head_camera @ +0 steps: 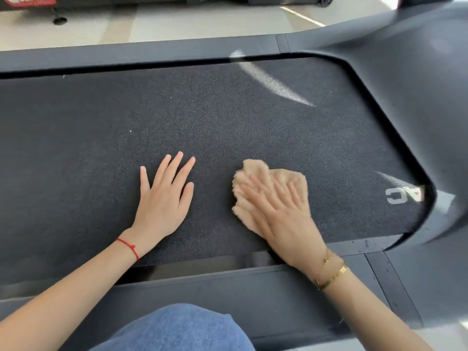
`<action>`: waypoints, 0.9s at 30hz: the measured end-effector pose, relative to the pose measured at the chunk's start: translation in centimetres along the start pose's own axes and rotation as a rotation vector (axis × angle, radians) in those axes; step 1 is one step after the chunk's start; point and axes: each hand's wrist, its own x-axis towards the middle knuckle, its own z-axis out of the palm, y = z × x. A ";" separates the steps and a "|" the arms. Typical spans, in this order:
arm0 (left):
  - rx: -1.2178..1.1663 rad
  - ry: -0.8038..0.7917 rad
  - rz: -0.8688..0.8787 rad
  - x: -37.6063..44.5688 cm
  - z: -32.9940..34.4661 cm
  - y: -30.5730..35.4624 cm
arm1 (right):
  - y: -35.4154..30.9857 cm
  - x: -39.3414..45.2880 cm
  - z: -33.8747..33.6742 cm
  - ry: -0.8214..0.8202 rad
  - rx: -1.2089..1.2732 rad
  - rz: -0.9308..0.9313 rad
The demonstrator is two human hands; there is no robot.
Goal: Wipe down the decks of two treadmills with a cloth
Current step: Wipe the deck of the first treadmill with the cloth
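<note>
On the first treadmill deck (202,110), your right hand (281,214) presses the cloth (258,171) flat-fingered, left hand (164,196) open; most wiping probably remains.

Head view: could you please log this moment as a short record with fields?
surface: treadmill belt, dark and textured
cloth: beige cloth, bunched, lying on the belt
right hand: right hand pressed flat on the cloth, motion-blurred
left hand: left hand flat on the bare belt, fingers spread, apart from the cloth
wrists: red string left, gold bracelet right
</note>
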 end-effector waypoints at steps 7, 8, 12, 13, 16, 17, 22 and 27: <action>-0.029 0.003 -0.044 0.2 0.1 0.9 | 4.7 -1.8 -1.0 0.126 0.057 0.501; -0.032 0.007 -0.051 0.3 0.1 1.1 | 4.0 -1.9 -0.9 0.110 0.065 0.482; -0.035 0.026 -0.061 0.3 0.3 1.4 | 1.1 -4.1 -0.1 0.051 0.070 0.270; -0.034 0.029 -0.057 0.2 0.4 1.3 | 1.3 -4.6 -0.1 0.043 0.090 0.233; -0.041 0.030 -0.043 0.1 0.3 1.1 | 4.6 -4.6 -0.9 0.053 0.044 0.241; -0.045 0.029 -0.040 0.1 0.3 1.0 | 6.3 -4.5 -1.3 0.077 -0.005 0.303; -0.035 0.037 -0.049 0.1 0.3 1.3 | 12.9 -4.5 -2.9 0.148 0.071 0.685; -0.006 0.044 -0.055 0.3 0.5 1.5 | 9.9 -4.7 -2.0 0.111 0.085 0.429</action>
